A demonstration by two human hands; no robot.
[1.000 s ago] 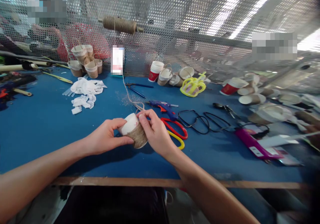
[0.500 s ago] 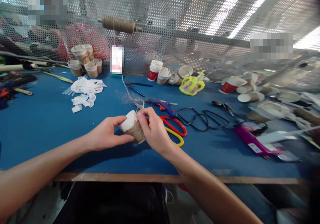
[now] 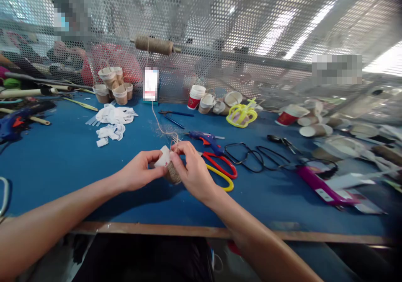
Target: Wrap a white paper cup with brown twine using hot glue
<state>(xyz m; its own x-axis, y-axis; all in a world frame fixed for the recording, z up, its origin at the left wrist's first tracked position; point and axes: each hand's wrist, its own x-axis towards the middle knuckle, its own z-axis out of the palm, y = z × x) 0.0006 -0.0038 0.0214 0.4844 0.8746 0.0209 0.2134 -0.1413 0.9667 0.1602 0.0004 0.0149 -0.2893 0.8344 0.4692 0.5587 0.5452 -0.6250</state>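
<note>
A small paper cup [image 3: 162, 158], white at one end and wound with brown twine on the rest, is held tilted above the blue table. My left hand [image 3: 140, 171] grips its white part between thumb and fingers. At the cup's right side, my right hand [image 3: 192, 169] is closed with the twine [image 3: 159, 125] pinched at the fingertips. That strand runs back over the table toward the twine spool [image 3: 153, 45] on the mesh. Scissors with red and yellow handles [image 3: 224, 166] and a blue glue gun [image 3: 205, 139] lie just right of my right hand.
Twine-wrapped cups [image 3: 109, 81] are stacked at the back left, near white paper scraps [image 3: 114, 116]. Blue pliers [image 3: 176, 116], a yellow basket-like frame [image 3: 241, 115] and red cups [image 3: 194, 97] lie farther back. A black cable [image 3: 248, 156] and a purple device [image 3: 325, 187] occupy the right.
The view has tilted up slightly, so the table sits lower in the picture. The left hand has shifted along the cup, and the cup has turned a little in my hands.
</note>
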